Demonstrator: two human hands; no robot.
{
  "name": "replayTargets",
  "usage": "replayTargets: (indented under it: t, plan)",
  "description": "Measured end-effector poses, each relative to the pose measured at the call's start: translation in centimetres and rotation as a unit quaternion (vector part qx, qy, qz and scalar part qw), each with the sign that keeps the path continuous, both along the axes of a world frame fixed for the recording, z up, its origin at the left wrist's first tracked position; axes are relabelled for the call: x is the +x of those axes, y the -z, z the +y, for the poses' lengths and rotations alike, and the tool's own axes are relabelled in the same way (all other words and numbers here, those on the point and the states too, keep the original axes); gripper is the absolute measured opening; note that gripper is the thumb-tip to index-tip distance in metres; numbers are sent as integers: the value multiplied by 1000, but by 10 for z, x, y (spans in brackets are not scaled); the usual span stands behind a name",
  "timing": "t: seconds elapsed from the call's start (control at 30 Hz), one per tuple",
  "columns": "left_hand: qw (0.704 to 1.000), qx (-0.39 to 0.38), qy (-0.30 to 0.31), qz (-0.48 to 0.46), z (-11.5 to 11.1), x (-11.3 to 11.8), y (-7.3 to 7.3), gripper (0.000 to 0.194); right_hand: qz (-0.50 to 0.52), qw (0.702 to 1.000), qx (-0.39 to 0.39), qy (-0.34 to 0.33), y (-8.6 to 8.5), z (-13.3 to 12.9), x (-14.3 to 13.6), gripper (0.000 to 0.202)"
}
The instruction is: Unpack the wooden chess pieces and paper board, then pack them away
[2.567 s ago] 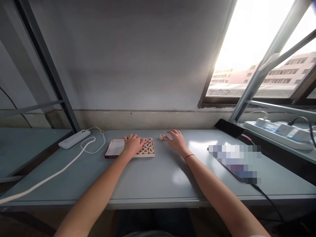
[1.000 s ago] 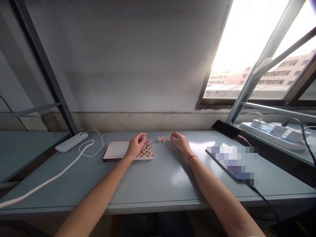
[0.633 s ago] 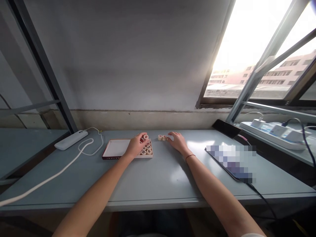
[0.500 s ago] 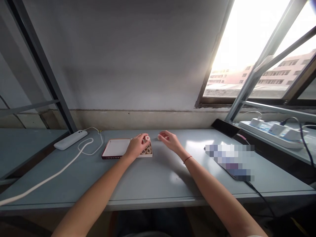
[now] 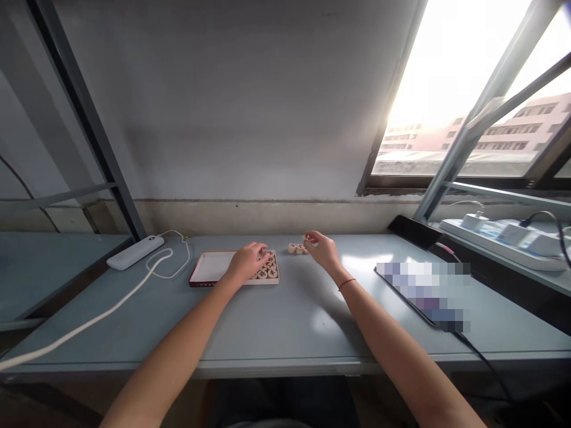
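A low box [image 5: 266,282] with a dark red and white rim lies on the desk, its right part holding several round wooden Chinese chess pieces [image 5: 262,274] with red or black characters. My left hand [image 5: 245,262] reaches over the box; its fingers are apart around the pieces there, and no piece shows in its grasp. To the right of the box, a short row of chess pieces [image 5: 291,248] stands on the desk. Above the right end of this row, my right hand [image 5: 323,249] pinches a chess piece [image 5: 306,240], partly hidden by its fingers.
On the left of the grey desk [image 5: 276,333] lie a white power bank [image 5: 135,252] and a thick white cable [image 5: 102,309]. A blurred-out flat device [image 5: 419,297] with a black cable is on the right. Behind it are a dark phone-like slab [image 5: 413,233] and a white power strip [image 5: 504,244].
My left hand has let go of the piece it held up and lowered over the box. My right hand has shifted right, uncovering pieces in the row. The view has swung slightly left.
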State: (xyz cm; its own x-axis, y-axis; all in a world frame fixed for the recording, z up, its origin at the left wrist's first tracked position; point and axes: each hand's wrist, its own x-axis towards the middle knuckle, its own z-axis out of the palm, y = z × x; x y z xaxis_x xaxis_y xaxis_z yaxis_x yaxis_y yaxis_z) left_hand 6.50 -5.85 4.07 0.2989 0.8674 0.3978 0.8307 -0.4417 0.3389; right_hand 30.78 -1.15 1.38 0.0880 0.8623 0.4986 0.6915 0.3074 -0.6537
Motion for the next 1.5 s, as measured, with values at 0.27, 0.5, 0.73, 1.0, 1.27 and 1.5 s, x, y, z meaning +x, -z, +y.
replayTargets:
  t: [0.27,0.5,0.73,1.0,1.27,1.5]
  plan:
    - [1000,-10,-21,-15,11,-14,5,26,-138,989,-55,5,26,16,27,19]
    - [999,-15,-23,-17,13,-12,9,24,-180,982,-63,0,29,16,23,20]
    - [999,-19,-26,2,16,-16,11,26,-189,980,-64,19,25,10,16,22]
    - [999,-18,-37,11,15,-16,10,26,-193,978,-69,24,24,8,14,25]
    - [993,-28,-87,71,15,-14,9,39,-175,983,48,-2,7,-6,-11,20]
    - [989,-63,-64,117,18,10,18,38,-139,976,-39,-165,7,-26,-61,26]
